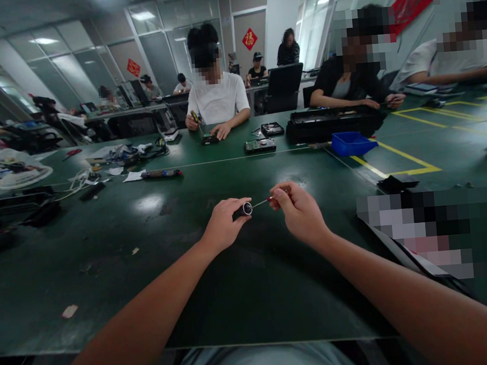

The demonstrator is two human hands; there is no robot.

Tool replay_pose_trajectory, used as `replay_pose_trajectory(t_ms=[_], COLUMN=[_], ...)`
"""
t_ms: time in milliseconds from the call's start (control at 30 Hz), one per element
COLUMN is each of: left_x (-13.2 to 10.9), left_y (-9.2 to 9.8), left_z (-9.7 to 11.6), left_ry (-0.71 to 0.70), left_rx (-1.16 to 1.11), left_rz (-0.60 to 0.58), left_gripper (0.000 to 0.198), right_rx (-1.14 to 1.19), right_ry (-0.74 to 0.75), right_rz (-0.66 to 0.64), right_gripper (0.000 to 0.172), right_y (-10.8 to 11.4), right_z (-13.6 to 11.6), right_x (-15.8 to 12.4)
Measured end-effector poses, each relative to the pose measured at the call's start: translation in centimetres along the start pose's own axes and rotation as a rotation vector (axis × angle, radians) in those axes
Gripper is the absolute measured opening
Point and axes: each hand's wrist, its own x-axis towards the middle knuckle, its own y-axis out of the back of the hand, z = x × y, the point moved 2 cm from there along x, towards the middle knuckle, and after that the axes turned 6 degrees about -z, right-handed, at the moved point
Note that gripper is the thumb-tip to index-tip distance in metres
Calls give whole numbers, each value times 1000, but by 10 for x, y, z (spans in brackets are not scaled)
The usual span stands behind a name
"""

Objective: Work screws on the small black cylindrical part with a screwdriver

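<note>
One small black round thing point(241, 210) with a pale ring on its end is right in front of me, over the green table point(261, 299). My left hand point(221, 224) has it pinched between thumb and fingers. My right hand point(299, 210) holds a thin screwdriver point(271, 199) by its red handle, with the fingers curled tight on it. The metal rod points at the ring end, but I can't tell if the tip touches it. Near my left arm lies a pale scrap point(70, 312). Past my hands are two small flat boxes point(261, 145), and to the right of them a blue tray point(352, 144) just in front of a long black box point(334, 123). Across from me sits a person in a white shirt point(219, 99), holding a yellow and black tool point(196, 118).
</note>
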Motion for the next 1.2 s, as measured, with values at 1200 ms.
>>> replay_pose_trajectory(t_ms=[1200], left_x=[1], left_y=[-5], left_z=[-7], left_ry=[9], left_rx=[15], left_rz=[-68], left_gripper=[45], right_rx=[-275], right_ry=[131], right_rz=[53], right_gripper=[20], right_y=[7], right_z=[-7], right_x=[0])
